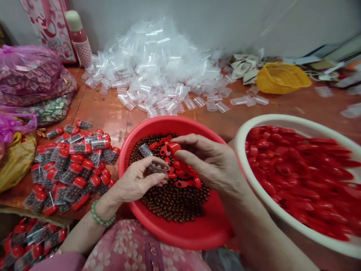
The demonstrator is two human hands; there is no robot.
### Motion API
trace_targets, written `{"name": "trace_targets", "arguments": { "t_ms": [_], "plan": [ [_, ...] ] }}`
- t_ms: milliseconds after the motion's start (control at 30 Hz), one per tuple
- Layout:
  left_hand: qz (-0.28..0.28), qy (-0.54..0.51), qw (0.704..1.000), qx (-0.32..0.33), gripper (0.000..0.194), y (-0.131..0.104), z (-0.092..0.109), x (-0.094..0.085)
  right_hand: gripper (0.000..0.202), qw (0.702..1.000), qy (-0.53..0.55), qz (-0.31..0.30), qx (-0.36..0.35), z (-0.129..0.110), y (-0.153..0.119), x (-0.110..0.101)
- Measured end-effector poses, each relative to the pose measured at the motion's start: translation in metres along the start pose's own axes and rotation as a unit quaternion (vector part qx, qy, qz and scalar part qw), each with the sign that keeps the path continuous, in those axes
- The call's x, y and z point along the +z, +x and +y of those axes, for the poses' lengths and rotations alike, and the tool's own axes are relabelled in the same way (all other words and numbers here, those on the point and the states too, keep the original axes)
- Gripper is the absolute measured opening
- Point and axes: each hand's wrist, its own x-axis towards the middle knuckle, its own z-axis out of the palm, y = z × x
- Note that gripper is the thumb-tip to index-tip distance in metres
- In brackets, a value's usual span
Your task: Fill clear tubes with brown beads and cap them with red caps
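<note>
Over a red basin [217,222], my left hand [138,180] grips a clear plastic tube [158,165] with brown beads inside, its open end facing right. My right hand [208,162] pinches a red plastic cap [175,147] between thumb and fingers, just above and right of the tube and apart from it. Below both hands, brown beads [180,205] fill much of the basin. Several red plastic pieces [182,183] lie on the beads, partly hidden by my hands. Another clear tube [145,150] rests on the beads behind my left hand.
Red-capped filled tubes [76,165] are heaped at left, with more in a box [31,241] below. A pile of clear tubes [160,75] stands at the back. A white basin [242,131] of red parts is at right, a yellow basket [282,79] behind it. Bags [31,79] crowd the left.
</note>
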Motion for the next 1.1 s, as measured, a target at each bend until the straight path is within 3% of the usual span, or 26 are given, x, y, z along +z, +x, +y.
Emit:
{"name": "trace_targets", "arguments": {
  "t_ms": [133,200,567,667,800,867,1000,1100],
  "plan": [
    [-0.003,-0.020,1.000,0.006,0.036,-0.002,-0.005,0.005,0.017,0.990,-0.082,-0.013,-0.113,-0.017,-0.007,0.012],
    [-0.007,-0.029,0.999,0.013,0.037,-0.002,-0.007,0.006,0.016,0.985,-0.106,-0.019,-0.135,-0.018,-0.008,0.015],
    [-0.015,-0.061,0.998,-0.022,0.045,0.002,-0.010,0.001,0.012,0.987,-0.129,-0.058,-0.079,-0.012,-0.011,0.019],
    [-0.023,-0.122,0.992,-0.027,0.046,0.003,-0.011,-0.002,0.022,0.978,-0.162,-0.090,-0.099,-0.008,-0.013,0.017],
    [-0.019,-0.212,0.976,-0.042,0.041,0.005,-0.012,-0.007,0.062,0.954,-0.243,-0.135,-0.116,-0.005,-0.019,0.022],
    [-0.021,-0.234,0.970,-0.057,0.040,0.007,-0.012,-0.009,0.070,0.939,-0.298,-0.121,-0.120,-0.004,-0.021,0.029],
    [-0.033,-0.251,0.966,-0.058,0.040,0.011,-0.012,-0.011,0.053,0.925,-0.345,-0.048,-0.155,0.000,-0.024,0.041],
    [-0.060,-0.258,0.961,-0.076,0.062,0.013,-0.010,-0.012,0.049,0.926,-0.326,-0.027,-0.186,0.004,-0.024,0.041]
  ]
}}
